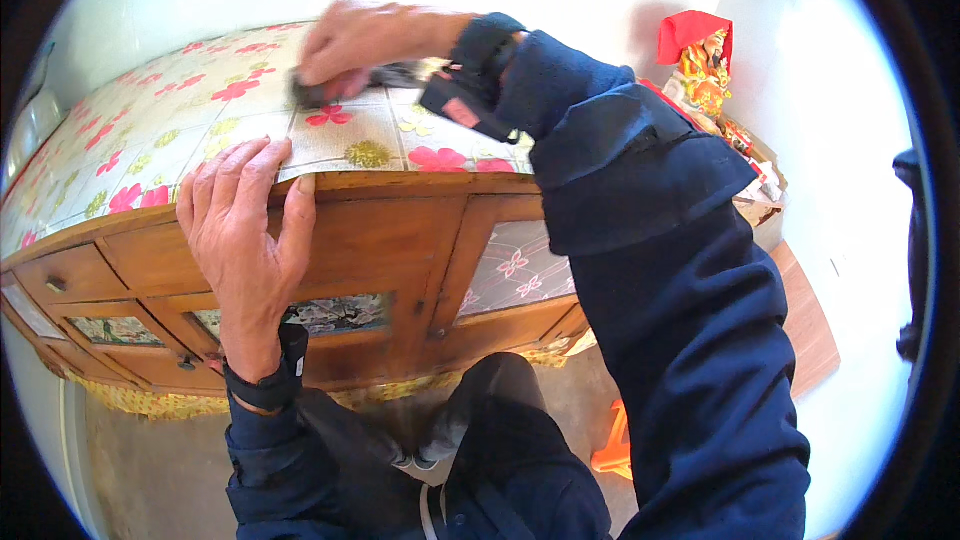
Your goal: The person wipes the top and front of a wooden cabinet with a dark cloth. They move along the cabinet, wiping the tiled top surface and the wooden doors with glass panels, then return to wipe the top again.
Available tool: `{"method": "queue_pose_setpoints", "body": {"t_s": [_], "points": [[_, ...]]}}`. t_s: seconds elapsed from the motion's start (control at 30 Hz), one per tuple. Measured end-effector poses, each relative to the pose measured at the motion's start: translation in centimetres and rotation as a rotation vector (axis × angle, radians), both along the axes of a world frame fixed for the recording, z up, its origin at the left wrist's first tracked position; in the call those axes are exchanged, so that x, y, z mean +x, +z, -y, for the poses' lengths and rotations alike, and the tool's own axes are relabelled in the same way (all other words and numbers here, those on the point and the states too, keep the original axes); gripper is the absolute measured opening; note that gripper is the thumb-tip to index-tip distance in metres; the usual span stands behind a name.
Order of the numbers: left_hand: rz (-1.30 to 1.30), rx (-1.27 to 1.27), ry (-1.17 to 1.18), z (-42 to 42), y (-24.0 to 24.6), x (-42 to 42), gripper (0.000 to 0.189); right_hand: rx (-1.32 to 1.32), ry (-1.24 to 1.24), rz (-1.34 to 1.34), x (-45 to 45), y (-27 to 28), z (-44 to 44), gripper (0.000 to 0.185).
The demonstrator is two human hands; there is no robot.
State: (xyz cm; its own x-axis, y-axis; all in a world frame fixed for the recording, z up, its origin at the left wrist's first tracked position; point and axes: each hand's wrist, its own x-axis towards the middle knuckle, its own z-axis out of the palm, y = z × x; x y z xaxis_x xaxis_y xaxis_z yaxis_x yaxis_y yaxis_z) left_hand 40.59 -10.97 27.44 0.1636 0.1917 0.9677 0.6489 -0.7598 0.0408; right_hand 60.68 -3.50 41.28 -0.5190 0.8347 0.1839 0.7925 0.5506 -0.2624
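Note:
My right hand (345, 49) is bent over the top of a wooden cabinet (367, 229), its fingers closed on a dark, blurred thing (309, 94) that is too unclear to name. Under that thing lies a flowered tablecloth (247, 109) with pink and yellow-green blossoms. My left hand (247, 232) rests flat with spread fingers on the cabinet's front edge, the fingertips on the cloth and the thumb near the wooden rim. It holds nothing. Dark bands sit on both wrists, and a small black box (461, 109) hangs by the right one.
A painted figurine (705, 79) with a red cloth over it stands at the right, above a box holding small items. On the floor to the right is an orange plastic stool (615, 446). A pale rounded object (34, 127) stands at the cabinet's far left end.

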Motion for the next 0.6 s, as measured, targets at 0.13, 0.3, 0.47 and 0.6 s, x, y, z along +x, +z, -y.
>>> {"method": "queue_pose_setpoints", "body": {"t_s": [0.13,0.3,0.47,0.6], "points": [[0.003,-0.002,0.004,-0.1,-0.1,-0.1,0.028,0.130,-0.036,0.188,-3.9,-0.1,-1.2,0.031],[0.021,0.003,-0.008,-0.2,-0.1,-0.2,0.027,0.337,-0.433,0.551,7.1,0.6,-1.3,0.031],[0.038,0.021,-0.018,-0.2,-0.2,0.0,0.026,0.293,-0.852,0.877,22.9,-0.1,9.0,0.020],[0.046,0.020,-0.011,-0.2,-0.1,0.0,0.026,0.253,-1.130,0.893,30.1,-0.8,18.4,0.022]]}}
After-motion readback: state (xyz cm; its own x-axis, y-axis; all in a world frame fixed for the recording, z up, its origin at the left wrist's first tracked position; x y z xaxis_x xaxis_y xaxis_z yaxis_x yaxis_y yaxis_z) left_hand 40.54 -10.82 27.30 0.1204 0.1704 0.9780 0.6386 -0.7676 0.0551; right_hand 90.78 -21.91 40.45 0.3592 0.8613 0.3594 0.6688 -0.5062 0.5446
